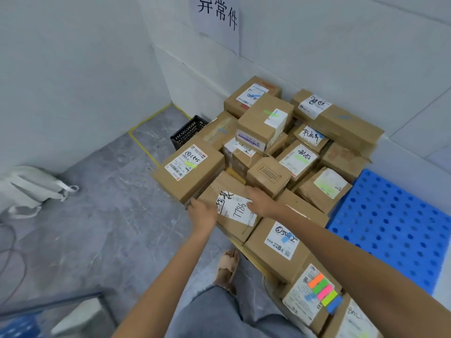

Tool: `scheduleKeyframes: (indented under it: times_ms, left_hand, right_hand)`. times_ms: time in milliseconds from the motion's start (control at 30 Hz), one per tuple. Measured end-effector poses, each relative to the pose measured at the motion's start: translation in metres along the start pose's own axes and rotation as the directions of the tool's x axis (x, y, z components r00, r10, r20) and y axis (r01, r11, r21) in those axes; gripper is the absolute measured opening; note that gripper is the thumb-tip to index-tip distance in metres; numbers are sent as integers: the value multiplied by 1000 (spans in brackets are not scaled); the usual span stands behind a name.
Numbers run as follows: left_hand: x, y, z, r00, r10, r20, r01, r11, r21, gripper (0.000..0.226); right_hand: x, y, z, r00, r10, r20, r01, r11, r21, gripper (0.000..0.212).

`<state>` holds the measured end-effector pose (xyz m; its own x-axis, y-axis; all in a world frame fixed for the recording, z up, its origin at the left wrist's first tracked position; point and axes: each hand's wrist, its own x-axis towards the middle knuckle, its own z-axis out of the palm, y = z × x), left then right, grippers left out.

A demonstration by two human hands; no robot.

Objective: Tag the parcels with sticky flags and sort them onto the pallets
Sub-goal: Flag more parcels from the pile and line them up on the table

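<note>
Left hand (202, 213): your fingers curl over the left edge of the parcel marked 7786 (238, 212). Right hand (262, 203): fingers lie flat on its top. Parcel sits at the front of the parcel stack (266, 123); sticky flags (323, 292) lie nearer you.

The grey marbled floor (102, 215) carries a blue perforated plastic pallet (395, 228) at 3 o'clock, a heap of cardboard parcels (266, 123) just beside it at 1 o'clock (a yellowish edge shows beneath them), a black plastic crate (189, 132) at 12 o'clock within a yellow tape outline (144, 148), and a pale backpack (26, 189) at 9 o'clock.
</note>
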<state>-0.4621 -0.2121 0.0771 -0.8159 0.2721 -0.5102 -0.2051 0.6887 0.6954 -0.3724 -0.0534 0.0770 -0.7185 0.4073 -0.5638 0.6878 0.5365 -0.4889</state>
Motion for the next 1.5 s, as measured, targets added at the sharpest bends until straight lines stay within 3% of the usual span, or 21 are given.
scheduleKeyframes:
  times_ms: [67,133,167,267,433,567,667,733,800,867,933,967,1067,1167,1267,1500]
  left_hand:
    - [-8,6,-1,988,-124,96,133,987,-90,61]
    - [-21,14,0,901,-272,338,343,923,-172,42]
    - [-25,15,0,868,-304,394,394,902,-173,36]
    - [-22,19,-2,890,-262,372,351,916,-195,28]
    - [-29,32,-16,922,-184,341,285,918,-276,40]
    - [-56,49,-32,944,-16,330,151,909,-389,47]
    - [-78,66,-44,970,163,181,-77,910,-408,50]
    - [-94,78,-49,952,296,81,-239,879,-412,45]
    - [-116,93,-49,908,417,-28,-395,835,-382,38]
    - [-140,110,-43,811,571,-128,-581,760,-290,35]
    - [-159,120,-28,705,696,-135,-705,666,-243,36]
    - [-167,124,-18,675,730,-110,-730,638,-245,37]
    - [-193,124,19,685,727,47,-687,666,-292,35]
    - [-221,115,59,675,698,238,-637,714,-291,41]
    - [-245,93,98,621,651,435,-616,749,-242,43]
    - [-253,17,176,519,387,762,-579,815,-20,33]
  right_hand:
    - [4,0,4,1000,13,-2,-13,999,-34,46]
    - [8,0,6,1000,23,-17,-24,999,-31,47]
    - [9,0,6,999,23,-24,-24,999,-32,46]
    - [12,-1,1,996,24,-91,-24,1000,7,49]
    - [-9,-13,-21,974,-41,-223,55,997,59,52]
    - [-31,-20,-42,938,-128,-322,177,976,128,51]
    - [-59,-25,-60,875,-194,-444,306,931,197,46]
    - [-84,-27,-74,798,-217,-563,416,873,254,43]
    - [-112,-24,-90,714,-182,-676,474,836,276,40]
    - [-141,-13,-102,635,-133,-761,510,812,284,37]
    - [-168,6,-108,576,-65,-815,522,797,305,39]
    - [-184,16,-108,557,-26,-830,516,794,321,42]
    - [-230,56,-102,539,103,-836,462,793,396,46]
    - [-274,104,-84,513,251,-821,392,783,483,40]
    - [-308,155,-49,495,413,-765,292,750,594,30]
    - [-352,241,53,485,693,-533,-23,619,785,34]
